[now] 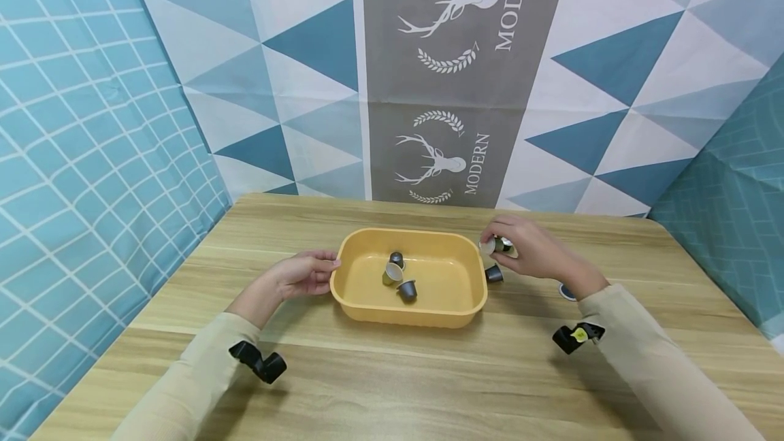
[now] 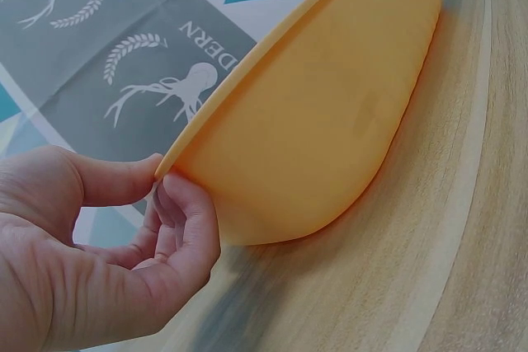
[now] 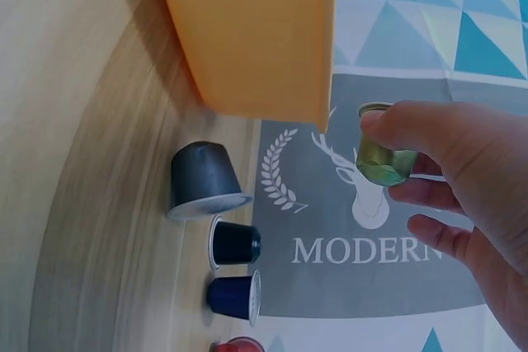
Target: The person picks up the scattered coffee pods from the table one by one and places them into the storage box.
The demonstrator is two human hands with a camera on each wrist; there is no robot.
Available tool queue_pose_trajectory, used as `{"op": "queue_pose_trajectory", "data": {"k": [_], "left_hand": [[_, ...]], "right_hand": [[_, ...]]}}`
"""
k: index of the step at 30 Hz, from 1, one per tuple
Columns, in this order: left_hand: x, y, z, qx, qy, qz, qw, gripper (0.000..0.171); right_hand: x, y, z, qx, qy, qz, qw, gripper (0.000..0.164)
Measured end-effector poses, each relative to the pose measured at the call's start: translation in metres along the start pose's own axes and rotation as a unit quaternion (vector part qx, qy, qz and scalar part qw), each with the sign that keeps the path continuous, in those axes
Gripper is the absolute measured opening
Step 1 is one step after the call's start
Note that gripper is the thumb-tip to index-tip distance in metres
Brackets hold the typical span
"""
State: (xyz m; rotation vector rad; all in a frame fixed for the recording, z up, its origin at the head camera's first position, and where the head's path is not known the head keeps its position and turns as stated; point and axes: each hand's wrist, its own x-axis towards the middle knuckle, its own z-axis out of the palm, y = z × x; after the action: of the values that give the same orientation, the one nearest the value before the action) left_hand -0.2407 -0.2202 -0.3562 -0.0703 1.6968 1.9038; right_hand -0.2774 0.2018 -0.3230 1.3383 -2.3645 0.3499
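Because the wood-grained tabletop (image 1: 392, 386) is flat, the yellow tray (image 1: 404, 318) sits level on it, mouth up, its long sides running roughly along the tabletop's far edge, opposite the middle stretch of that edge. The wide mouth leaves what lies inside reachable from above.

The left hand (image 1: 306, 273) pinches the rim at the tray's left end, thumb at the lip and bent fingers against the outside; this probably steadies a light-looking shell that could slide if knocked. The right hand (image 1: 528, 249) is at the opposite end, by the tray's far right corner, thumb and fingertips closed narrowly round a green capsule (image 3: 385, 158). It is held off the tabletop, pale lid turned toward the tray; so small and tapered a body seems to suit a fingertip grip.

Inside the tray, left of its middle, lie a black capsule (image 1: 397, 259), an olive capsule (image 1: 390, 278) and, toward the near side, a grey capsule (image 1: 407, 290), their tilts likely owed to tapering walls. Outside, a charcoal capsule (image 3: 205, 172) lies on its side just beside the tray's right end. Further toward the tabletop's right edge come a teal-black capsule (image 3: 235, 243), a blue capsule (image 3: 233, 298) and a red capsule (image 3: 239, 345), the last cut off in the right wrist view.
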Motion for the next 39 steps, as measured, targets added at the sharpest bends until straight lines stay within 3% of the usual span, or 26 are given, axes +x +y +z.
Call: {"op": "queue_pose_trajectory", "data": {"k": [39], "left_hand": [[0.0, 0.0, 0.0, -0.001, -0.001, 0.002, 1.0, 0.014]], "right_hand": [[0.037, -0.014, 0.003, 0.017, 0.008, -0.051, 0.999, 0.024]]}}
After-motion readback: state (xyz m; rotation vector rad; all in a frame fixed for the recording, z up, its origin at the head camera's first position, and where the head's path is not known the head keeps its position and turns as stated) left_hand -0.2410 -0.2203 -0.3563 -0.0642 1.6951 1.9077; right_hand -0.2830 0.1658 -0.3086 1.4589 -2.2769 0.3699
